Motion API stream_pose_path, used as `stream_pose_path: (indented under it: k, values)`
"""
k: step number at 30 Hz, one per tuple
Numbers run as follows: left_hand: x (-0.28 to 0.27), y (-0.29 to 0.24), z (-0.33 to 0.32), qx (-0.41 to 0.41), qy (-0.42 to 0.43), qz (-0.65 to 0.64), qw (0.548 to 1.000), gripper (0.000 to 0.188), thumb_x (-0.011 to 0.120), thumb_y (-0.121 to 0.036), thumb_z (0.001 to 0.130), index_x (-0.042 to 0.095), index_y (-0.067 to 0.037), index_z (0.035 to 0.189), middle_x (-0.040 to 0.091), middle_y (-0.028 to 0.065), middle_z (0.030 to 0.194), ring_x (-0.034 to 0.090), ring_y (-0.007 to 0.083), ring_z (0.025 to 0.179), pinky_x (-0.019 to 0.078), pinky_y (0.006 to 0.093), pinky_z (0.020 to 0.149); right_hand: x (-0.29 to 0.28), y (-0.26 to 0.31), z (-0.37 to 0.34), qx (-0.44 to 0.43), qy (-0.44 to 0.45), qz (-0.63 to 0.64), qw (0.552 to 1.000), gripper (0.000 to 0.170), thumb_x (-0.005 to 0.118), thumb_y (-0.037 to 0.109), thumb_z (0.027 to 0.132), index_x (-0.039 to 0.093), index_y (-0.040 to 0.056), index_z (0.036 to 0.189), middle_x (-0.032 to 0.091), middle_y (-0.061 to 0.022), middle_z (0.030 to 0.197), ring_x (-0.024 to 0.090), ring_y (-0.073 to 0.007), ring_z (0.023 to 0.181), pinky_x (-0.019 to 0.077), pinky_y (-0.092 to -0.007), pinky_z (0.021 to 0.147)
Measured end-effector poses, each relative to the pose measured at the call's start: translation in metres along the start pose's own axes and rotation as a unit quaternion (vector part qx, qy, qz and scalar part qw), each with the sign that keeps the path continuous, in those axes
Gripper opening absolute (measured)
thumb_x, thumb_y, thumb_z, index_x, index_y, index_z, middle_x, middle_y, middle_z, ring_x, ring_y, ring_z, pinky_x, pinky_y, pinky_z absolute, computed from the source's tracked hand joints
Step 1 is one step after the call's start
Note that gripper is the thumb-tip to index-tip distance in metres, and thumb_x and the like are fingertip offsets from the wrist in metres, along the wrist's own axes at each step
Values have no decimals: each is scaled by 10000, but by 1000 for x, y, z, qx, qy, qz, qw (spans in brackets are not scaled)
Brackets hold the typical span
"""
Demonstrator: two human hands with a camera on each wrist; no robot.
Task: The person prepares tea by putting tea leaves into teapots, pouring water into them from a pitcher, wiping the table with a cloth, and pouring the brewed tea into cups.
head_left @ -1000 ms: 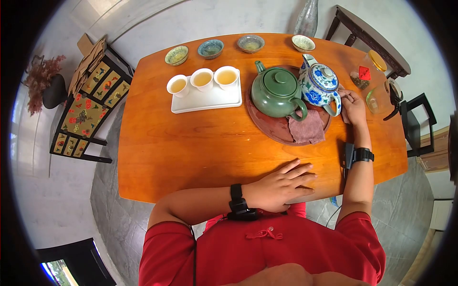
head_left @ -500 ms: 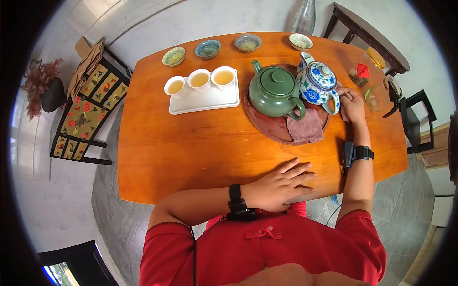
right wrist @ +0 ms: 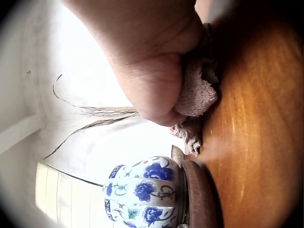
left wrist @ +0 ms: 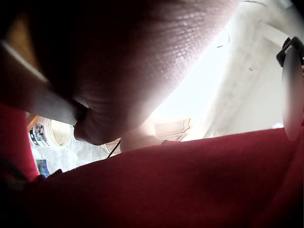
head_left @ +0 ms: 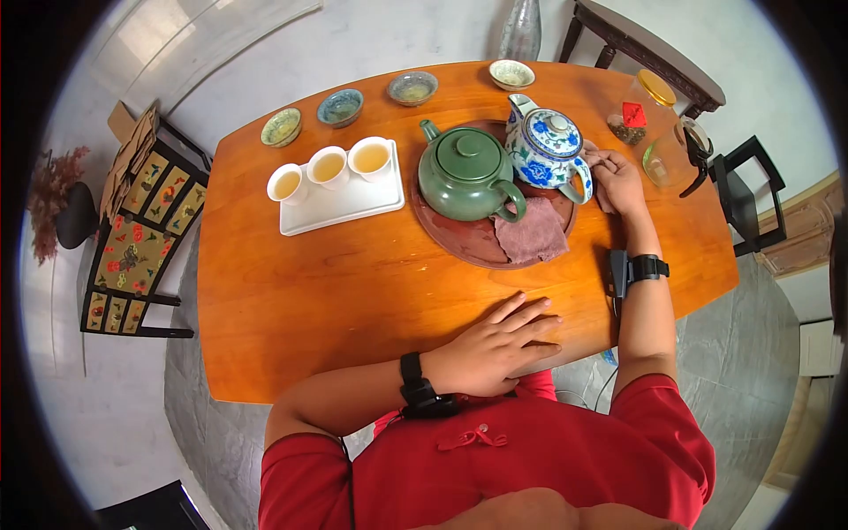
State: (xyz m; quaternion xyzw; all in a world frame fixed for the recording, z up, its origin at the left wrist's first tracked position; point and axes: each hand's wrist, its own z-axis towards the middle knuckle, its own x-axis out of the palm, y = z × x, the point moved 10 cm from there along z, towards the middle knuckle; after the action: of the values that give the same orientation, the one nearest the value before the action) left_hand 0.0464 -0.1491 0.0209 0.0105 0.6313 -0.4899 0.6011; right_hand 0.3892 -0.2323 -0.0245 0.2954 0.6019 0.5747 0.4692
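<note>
My right hand (head_left: 621, 184) lies on the table just right of the blue-and-white porcelain teapot (head_left: 549, 150), close to its handle. In the right wrist view its fingers grip a bunched brownish-pink cloth (right wrist: 197, 92) against the wood. The porcelain teapot and a green teapot (head_left: 465, 172) stand together on a round brown tray (head_left: 450, 247). A second cloth (head_left: 532, 231) is draped over the tray's front rim. Resting spread at the near table edge is my left hand (head_left: 490, 352), palm down and holding nothing. The left wrist view is mostly dark wrist and red clothing.
Three white cups (head_left: 329, 168) of pale tea sit on a white tray (head_left: 344, 212) to the left. Several small patterned bowls (head_left: 412, 88) line the far edge. A yellow-lidded jar (head_left: 632, 115) and a glass pot (head_left: 671, 159) stand at the right.
The head view has turned right, so the table and its things sit further left in it. Both hands keep their places on the table.
</note>
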Motion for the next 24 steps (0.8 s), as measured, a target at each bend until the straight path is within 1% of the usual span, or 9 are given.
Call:
stream_pose_path:
  k: [3,7,8,9,11,12,21,23,24]
  values:
    - [-2,-1,1,2,5,4,1000,693,742,-189,677,541,-163,1340,327,103,1516,197,309,1458,119,515,1188,2,1,-1,-4,-2,34,999,161,545,4,892,635,-6,1026,681,-33,922,611,-88,759,484,-207,654]
    - [-2,-1,2,-3,12,10,1000,700,759,-201,675,540,-164,1339,334,101,1515,211,311,1454,137,515,1184,-2,7,-4,2,-17,-64,998,200,594,57,884,630,-8,1071,679,-32,907,623,-104,831,495,-239,739]
    - [-1,-2,2,4,17,7,1000,700,759,-201,675,540,-164,1339,334,101,1515,211,311,1454,137,515,1184,1,16,-6,-32,-28,-37,998,183,590,75,883,635,10,1048,670,-23,846,613,-97,698,490,-237,623]
    - [-2,-2,3,-1,14,9,1000,696,762,-204,675,543,-164,1334,344,100,1509,219,313,1451,142,519,1181,-2,15,-6,-28,-37,-39,998,183,590,75,883,635,10,1048,670,-23,846,613,-97,698,490,-237,623]
    - [-2,-2,4,2,16,12,1000,692,766,-207,675,546,-164,1330,354,99,1504,226,316,1449,148,522,1179,1,8,-4,3,-10,-52,999,157,582,84,884,635,20,1018,660,-19,787,559,-92,547,443,-236,492]
    - [-3,-2,4,0,10,13,1000,686,769,-209,675,550,-163,1324,363,98,1498,233,319,1445,150,525,1176,2,15,-8,2,-26,-52,998,138,572,84,888,632,21,995,652,-16,756,504,-86,467,391,-235,422]
    - [-3,-3,7,-1,14,24,1000,681,784,-237,674,558,-159,1311,371,96,1494,246,328,1436,153,533,1169,0,17,-8,-5,-30,-45,999,135,597,91,879,647,11,976,661,-9,759,487,-72,455,392,-229,441]
    - [-2,-3,7,-3,17,23,1000,684,786,-241,674,556,-159,1313,370,98,1494,245,329,1436,153,534,1169,0,18,-17,50,-26,-52,997,134,593,88,875,648,17,975,661,-11,756,490,-73,459,396,-232,442]
    - [-3,-3,7,-3,19,25,1000,688,788,-242,673,554,-159,1314,370,100,1493,245,330,1435,152,535,1169,3,24,-15,46,-20,-56,997,138,588,87,872,650,24,978,662,-16,754,499,-79,467,411,-237,454]
